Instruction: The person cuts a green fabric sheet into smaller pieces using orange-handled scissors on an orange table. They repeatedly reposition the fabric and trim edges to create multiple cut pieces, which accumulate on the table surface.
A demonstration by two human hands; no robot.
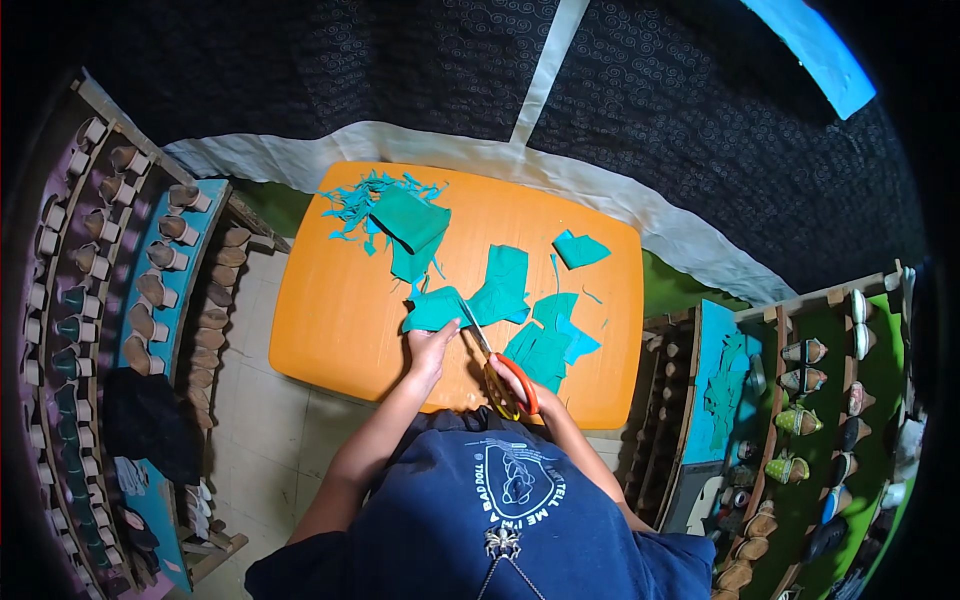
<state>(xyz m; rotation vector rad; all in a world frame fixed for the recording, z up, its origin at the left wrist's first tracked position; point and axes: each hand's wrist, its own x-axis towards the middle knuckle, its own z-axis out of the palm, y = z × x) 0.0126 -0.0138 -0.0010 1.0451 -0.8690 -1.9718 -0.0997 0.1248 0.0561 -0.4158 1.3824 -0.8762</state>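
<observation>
My left hand (431, 350) grips a green fabric piece (434, 309) by its near edge, above the orange table (330, 330). In my right hand (512, 378) is a pair of scissors (524, 388) with red-orange and yellow handles. Their blades reach up to the right edge of the held piece; whether they are apart or together is hard to make out. Just beyond lies another green piece (500, 280). Close to my right hand rests a group of cut green pieces (545, 340), some showing a lighter turquoise side.
Thin green scraps (372, 200) heap at the table's far left, beside a larger folded green piece (412, 220). A small piece (580, 249) lies far right. Shoe racks (165, 270) stand left, with more shelves of shoes (800, 420) right. A dark patterned curtain (400, 80) hangs behind.
</observation>
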